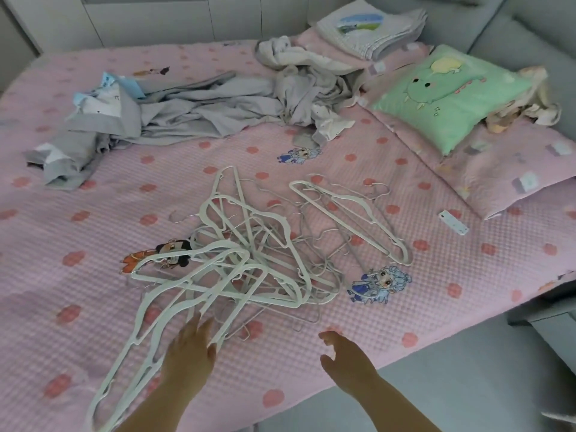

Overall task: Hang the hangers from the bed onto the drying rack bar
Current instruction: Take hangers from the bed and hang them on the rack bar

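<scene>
Crumpled grey clothes (193,110) heaped at far side. Green dinosaur pillow (448,95) at right, resting on pink pillow (511,169). Folded blanket stack (374,26) far right. Small white remote (453,222) lying just beside pink pillow.

You see white hangers (249,254) on a pink flower-spotted bed (93,232), grey clothes (187,110), and a green dinosaur pillow (448,95).

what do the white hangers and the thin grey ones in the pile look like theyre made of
The white hangers look like moulded plastic with a matte finish: thick, flat, smoothly curved arms of even colour. The thin grey hangers tangled among them look like wire, possibly metal, judging by their slender round strands and small bent hooks; whether they are coated is too fine to tell.
</scene>
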Available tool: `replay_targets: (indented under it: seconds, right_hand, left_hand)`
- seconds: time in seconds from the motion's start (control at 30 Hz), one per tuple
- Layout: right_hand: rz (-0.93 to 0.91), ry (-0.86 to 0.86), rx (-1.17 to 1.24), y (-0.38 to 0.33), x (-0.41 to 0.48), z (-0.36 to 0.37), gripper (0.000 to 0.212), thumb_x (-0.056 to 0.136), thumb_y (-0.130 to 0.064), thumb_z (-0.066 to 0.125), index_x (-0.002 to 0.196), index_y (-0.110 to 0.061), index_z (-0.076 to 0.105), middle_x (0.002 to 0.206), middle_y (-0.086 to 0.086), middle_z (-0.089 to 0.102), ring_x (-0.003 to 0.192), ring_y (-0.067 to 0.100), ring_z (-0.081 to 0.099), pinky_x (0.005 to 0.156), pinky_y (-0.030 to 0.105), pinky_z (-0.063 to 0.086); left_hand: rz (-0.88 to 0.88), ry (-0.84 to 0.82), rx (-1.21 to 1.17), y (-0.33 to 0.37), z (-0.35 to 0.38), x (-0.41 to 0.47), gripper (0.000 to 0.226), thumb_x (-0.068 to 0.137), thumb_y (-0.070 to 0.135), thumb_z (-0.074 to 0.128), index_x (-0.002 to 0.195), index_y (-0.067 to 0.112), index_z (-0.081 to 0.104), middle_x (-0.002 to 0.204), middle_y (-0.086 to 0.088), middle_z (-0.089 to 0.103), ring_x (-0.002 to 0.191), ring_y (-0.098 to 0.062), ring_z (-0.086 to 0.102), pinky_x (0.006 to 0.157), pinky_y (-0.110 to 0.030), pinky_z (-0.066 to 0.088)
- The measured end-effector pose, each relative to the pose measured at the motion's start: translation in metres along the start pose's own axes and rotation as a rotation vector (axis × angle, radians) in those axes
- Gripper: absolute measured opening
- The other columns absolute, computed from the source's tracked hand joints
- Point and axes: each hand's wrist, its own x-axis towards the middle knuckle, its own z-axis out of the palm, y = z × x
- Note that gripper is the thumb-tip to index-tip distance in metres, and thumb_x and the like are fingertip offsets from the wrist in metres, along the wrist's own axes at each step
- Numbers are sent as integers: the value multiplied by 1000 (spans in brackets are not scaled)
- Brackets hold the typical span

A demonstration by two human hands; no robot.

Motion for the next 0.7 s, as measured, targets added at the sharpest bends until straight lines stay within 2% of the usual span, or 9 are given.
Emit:
replay_targets:
  seconds: [0.1,0.17,0.3,0.4,0.5,0.6,0.7]
  right_hand:
    - [-70,48,-146,-30,33,9,55,97,-26,39,146,-29,14,156,-4,10,143,16,16,114,29,22]
    - [-120,86,-263,-54,58,13,61,98,-31,36,148,-28,2,157,-2,-8,146,18,0,117,33,12]
    - [-243,69,-417,-103,104,31,65,98,-31,34,147,-24,-8,151,2,-26,144,23,-14,114,31,-10]
    - [-242,-27,-511,-123,126,46,72,96,-29,40,147,-24,-11,156,3,-17,144,23,-15,117,36,-8]
    - [-177,-123,-581,-124,136,51,80,92,-32,49,148,-21,-6,157,1,-8,143,21,-17,117,38,-6]
    - [-164,-103,-582,-121,138,52,79,89,-34,52,148,-19,2,157,-2,-3,144,21,-16,117,35,-6]
    - [-135,-72,-592,-123,139,45,67,93,-18,42,149,-20,4,157,1,-7,144,21,-16,117,34,-7]
  left_hand:
    - [-60,-58,18,-28,0,32,60,98,33,33,147,23,0,157,-3,-3,145,-23,3,118,-36,11]
    - [-90,-56,9,-48,-2,48,63,98,36,32,147,23,-5,157,-3,-6,145,-24,-2,118,-37,7]
    - [-195,-65,-52,-89,-11,65,67,96,42,32,147,23,-8,156,-4,-10,145,-23,-6,118,-37,5]
    - [-327,-118,-176,-116,-17,82,77,92,39,48,148,18,-1,156,-11,1,144,-30,8,117,-43,16]
    - [-391,-174,-401,-137,-13,100,79,80,19,67,143,8,21,136,-22,41,123,-39,42,102,-49,38]
    - [-370,-188,-437,-142,-12,106,72,76,10,68,138,7,32,118,-19,53,106,-37,54,89,-45,47]
    - [-360,-171,-552,-135,-21,106,60,78,7,67,131,8,38,98,-5,56,86,-24,53,72,-30,43]
